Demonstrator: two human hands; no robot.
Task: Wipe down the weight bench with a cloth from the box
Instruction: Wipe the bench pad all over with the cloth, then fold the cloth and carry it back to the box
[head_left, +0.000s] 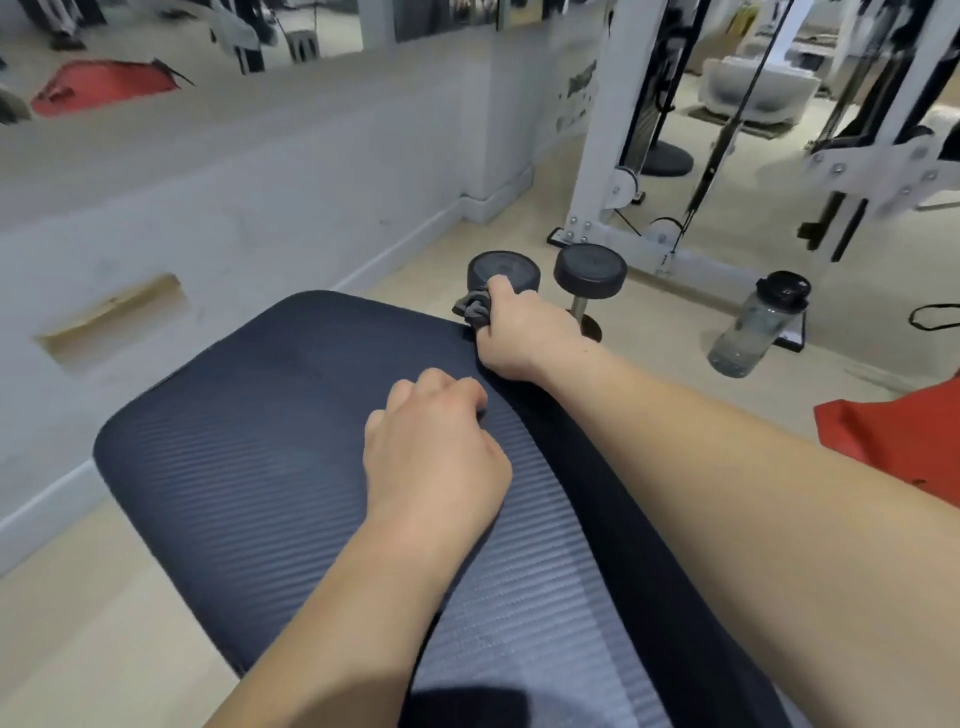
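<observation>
The weight bench (249, 467) stretches lengthwise away from the person, and its ribbed, dark blue, soft-looking pad lies under both hands. At the bench's far right edge the right hand (514, 338) grips a bunched dark grey cloth (470, 310). The left hand (436, 457) rests mid-bench with fingers curled; I cannot tell whether it pinches anything.

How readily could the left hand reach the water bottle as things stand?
Probably not readily: the left hand rests on the bench pad, and the right forearm lies between it and the water bottle on the floor beyond.
</observation>
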